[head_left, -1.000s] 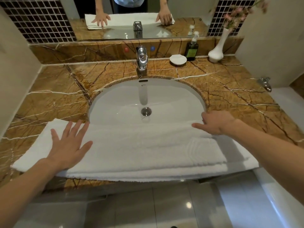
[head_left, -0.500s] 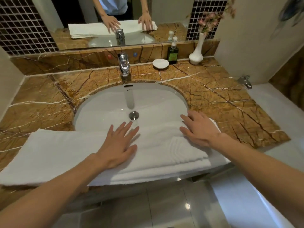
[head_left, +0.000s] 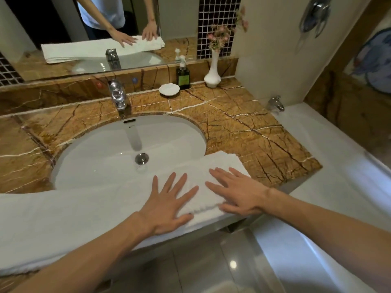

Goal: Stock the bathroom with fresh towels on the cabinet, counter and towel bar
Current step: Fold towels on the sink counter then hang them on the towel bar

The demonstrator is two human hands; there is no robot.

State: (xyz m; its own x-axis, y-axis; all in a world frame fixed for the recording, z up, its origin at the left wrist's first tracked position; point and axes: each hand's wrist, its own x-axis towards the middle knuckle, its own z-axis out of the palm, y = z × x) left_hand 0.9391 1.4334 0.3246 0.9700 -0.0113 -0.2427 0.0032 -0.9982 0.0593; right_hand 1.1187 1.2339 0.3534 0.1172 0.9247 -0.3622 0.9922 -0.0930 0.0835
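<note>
White folded towel (head_left: 88,216) laid along the front edge of the worktop (head_left: 249,132), spanning the near rim of the sink (head_left: 101,157) and running out of view at the left. Right end doubled over into a thicker, ribbed layer. Left hand (head_left: 167,206) flat on that layer, fingers spread, palm down, nothing pinched. Right hand (head_left: 237,193) just beside it, likewise flat and splayed, thumb at the towel's near edge. Both pressing, neither gripping.

Judged from this: counter portion nearly done, towel placed and being smoothed. Cabinet and towel bar not visible here, so no telling whether those are stocked; probably left to do. No spare towels in sight.

Worktop of brown marble veined in white and dark lines, glossy and hard. Oval white basin sunk into it, chrome drain (head_left: 141,158) at centre, chrome tap (head_left: 117,94) behind. At the back right, a small white soap dish (head_left: 169,89), a dark green pump bottle (head_left: 183,76) and a white vase (head_left: 212,72) of pink flowers, all well apart from the towel. Mirror (head_left: 63,28) above, reflecting the hands and towel. Dark mosaic tile beside the mirror, pale wall to the right, white bathtub rim (head_left: 330,157) with a chrome spout (head_left: 276,103). Grey glossy floor tiles below.
</note>
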